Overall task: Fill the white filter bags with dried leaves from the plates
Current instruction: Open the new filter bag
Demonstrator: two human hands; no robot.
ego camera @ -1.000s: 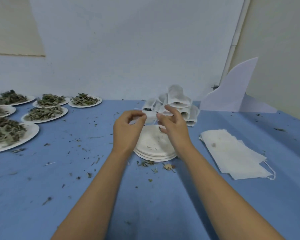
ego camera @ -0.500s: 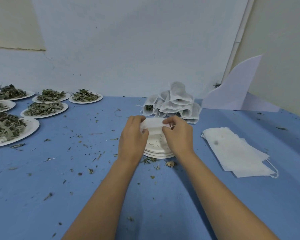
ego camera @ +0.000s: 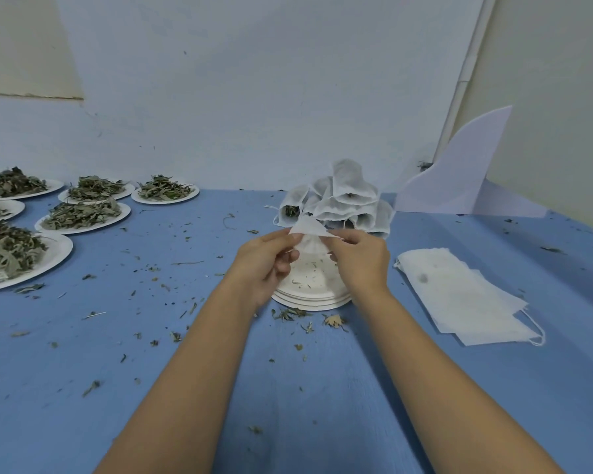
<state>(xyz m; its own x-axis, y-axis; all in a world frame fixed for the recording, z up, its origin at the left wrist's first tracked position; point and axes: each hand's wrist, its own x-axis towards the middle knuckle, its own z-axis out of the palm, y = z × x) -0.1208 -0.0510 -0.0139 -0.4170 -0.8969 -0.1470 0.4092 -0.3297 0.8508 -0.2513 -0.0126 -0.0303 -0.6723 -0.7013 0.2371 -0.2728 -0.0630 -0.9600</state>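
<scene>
Your left hand and right hand both pinch one white filter bag. Both forearms reach forward, holding it above the stacked plates.

Stack of empty plates partly covered by left hand and right hand. Lower part of pinched filter bag hidden behind both hands; content not to be told. Front of filled bag pile partly masked by filter bag. Nearest leaf plate cut off by left edge. Forearms cut off by bottom edge.
</scene>
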